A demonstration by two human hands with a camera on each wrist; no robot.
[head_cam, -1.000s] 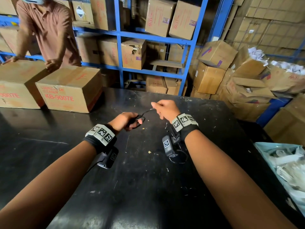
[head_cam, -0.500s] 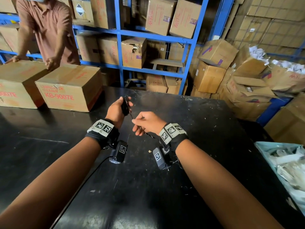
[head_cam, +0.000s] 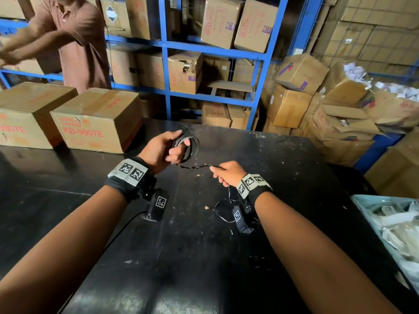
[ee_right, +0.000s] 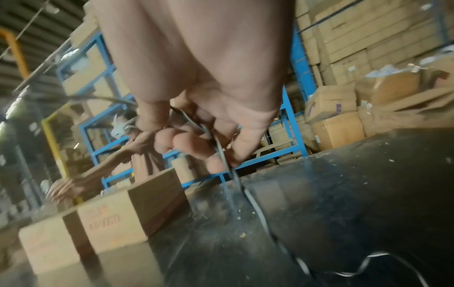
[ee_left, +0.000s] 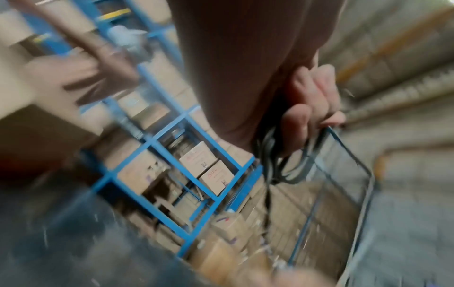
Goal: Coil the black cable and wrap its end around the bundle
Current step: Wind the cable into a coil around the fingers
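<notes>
At the centre of the head view, the coiled loops of the black cable (head_cam: 189, 146) are held in the grip of the left hand (head_cam: 163, 149), fingers curled through the coil. A twisted strand is stretched to lower right, where it is pinched by the right hand (head_cam: 227, 173); the slack trails onto the worktop (head_cam: 204, 257) below.

Light is dim and warm. The black table (head_cam: 204, 257) shows soft glare near the bottom edge. The head view is sharp at centre, bent at the edges. The left wrist view is heavily motion-blurred; the right wrist view is blurred towards the edges.
</notes>
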